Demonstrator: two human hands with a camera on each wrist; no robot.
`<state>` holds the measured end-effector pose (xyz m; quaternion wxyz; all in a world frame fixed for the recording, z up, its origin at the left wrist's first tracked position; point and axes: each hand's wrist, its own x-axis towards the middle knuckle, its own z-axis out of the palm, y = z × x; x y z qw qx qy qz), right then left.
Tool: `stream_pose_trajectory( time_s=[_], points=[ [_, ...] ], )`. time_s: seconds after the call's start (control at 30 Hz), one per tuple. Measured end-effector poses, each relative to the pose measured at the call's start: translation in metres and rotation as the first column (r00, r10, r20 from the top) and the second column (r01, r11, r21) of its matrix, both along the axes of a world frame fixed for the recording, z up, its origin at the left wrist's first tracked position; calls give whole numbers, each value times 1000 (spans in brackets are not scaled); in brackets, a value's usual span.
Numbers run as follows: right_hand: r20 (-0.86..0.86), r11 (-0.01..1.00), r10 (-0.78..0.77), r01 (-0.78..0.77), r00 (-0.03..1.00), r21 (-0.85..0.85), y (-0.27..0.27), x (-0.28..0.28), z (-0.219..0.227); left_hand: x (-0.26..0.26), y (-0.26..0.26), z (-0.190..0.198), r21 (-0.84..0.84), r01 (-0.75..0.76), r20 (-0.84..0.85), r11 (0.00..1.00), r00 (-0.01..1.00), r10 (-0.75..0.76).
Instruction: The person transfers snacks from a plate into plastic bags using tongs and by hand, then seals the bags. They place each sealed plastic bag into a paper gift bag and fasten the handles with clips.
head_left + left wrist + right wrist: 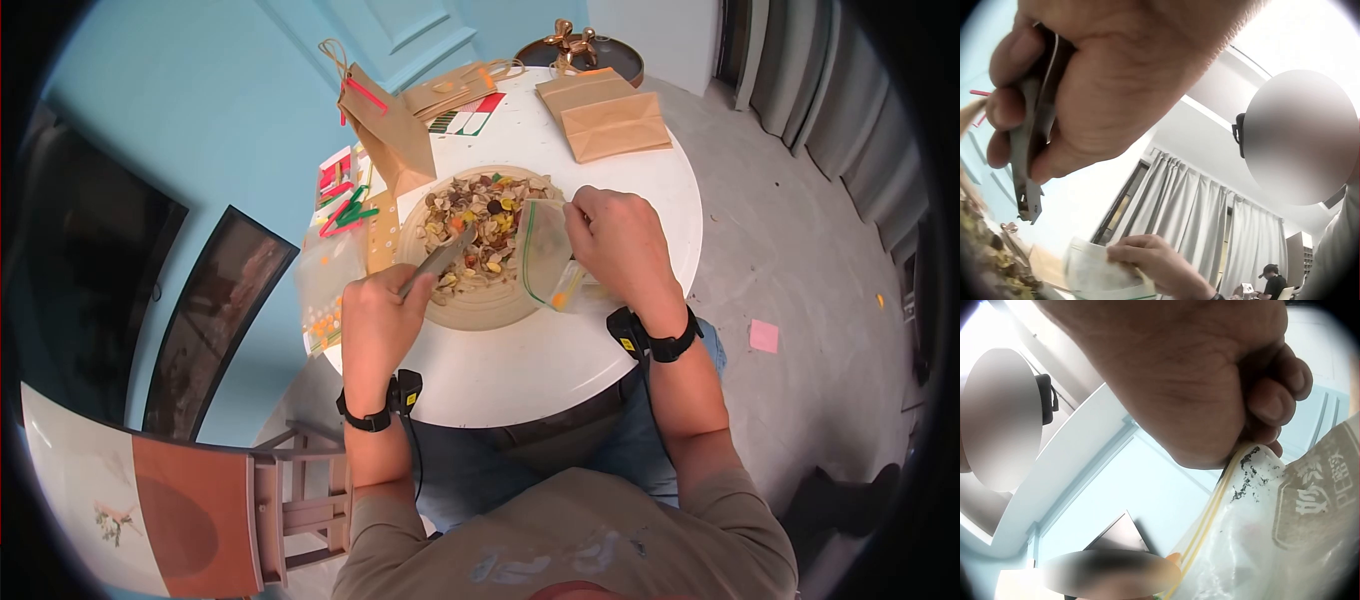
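Note:
My left hand [378, 318] [1116, 75] grips a metal tool like tongs [440, 258] [1025, 187], its tip over a heap of dried pieces [470, 215] [991, 262] on a round plate [480, 320]. At the plate's right side, my right hand [625, 245] [1163, 265] [1191, 381] pinches the upper edge of a clear zip bag [540, 255] [1088, 272] [1229, 550]. The bag hangs tilted, with a green line along its edge in the head view. White print shows on it in the right wrist view; its contents are unclear.
Brown paper bags stand or lie at the table's back [385, 135] [615, 115]. Red and green strips [350, 212] and a clear bag with orange pieces [325, 285] lie left. Behind is a dark round tray [630, 65]; a stool [305, 505] stands lower left.

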<state>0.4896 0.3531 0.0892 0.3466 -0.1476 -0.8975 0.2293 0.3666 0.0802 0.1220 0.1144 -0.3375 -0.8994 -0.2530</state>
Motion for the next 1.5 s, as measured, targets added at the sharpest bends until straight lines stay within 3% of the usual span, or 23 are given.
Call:
stream_pose_trajectory(
  time_s=[0.1,0.17,0.33,0.4,0.47,0.53,0.57,0.63,0.67,0.77,0.83,1.07,1.23,1.5],
  points=[
    [0,1000,-8,8,1000,-2,0,1,1,17,15,10,25,95,-53,995,994,-93],
    [-4,1000,-16,16,1000,1,2,2,3,26,27,8,57,246,-112,968,964,-239],
    [-16,1000,-25,25,1000,0,5,6,7,45,37,0,-3,275,-18,962,961,-275],
    [-7,1000,-30,30,1000,-8,6,9,7,42,17,-1,30,131,8,991,991,-131],
    [-5,999,-35,35,999,-15,7,11,9,31,-7,-7,60,87,-13,994,996,-87],
    [-12,999,-33,33,999,-19,8,12,8,8,-33,-28,20,-77,-82,997,994,78],
    [-19,999,-32,32,999,-19,9,12,7,2,-41,-34,16,-80,-83,997,993,81],
    [-8,999,-36,35,999,-18,8,14,8,-5,-52,-43,-117,-270,-41,956,963,267],
    [5,999,-40,40,999,-13,7,14,9,-6,-55,-49,-119,-273,-40,955,962,270],
    [-8,999,-41,41,999,-18,6,14,9,-1,-50,-55,-74,-240,69,968,967,245],
    [1,999,-41,41,999,-16,5,13,10,6,-39,-52,-134,-170,103,976,978,184],
    [24,999,-27,27,999,-21,1,9,10,2,-4,-66,-212,-28,-13,977,1000,26],
    [24,999,-20,20,1000,-26,0,8,10,3,6,-63,-217,-15,-8,976,1000,13],
    [30,999,-22,23,999,-30,2,9,9,-8,-4,-65,-62,17,63,998,998,-13]
  ],
)
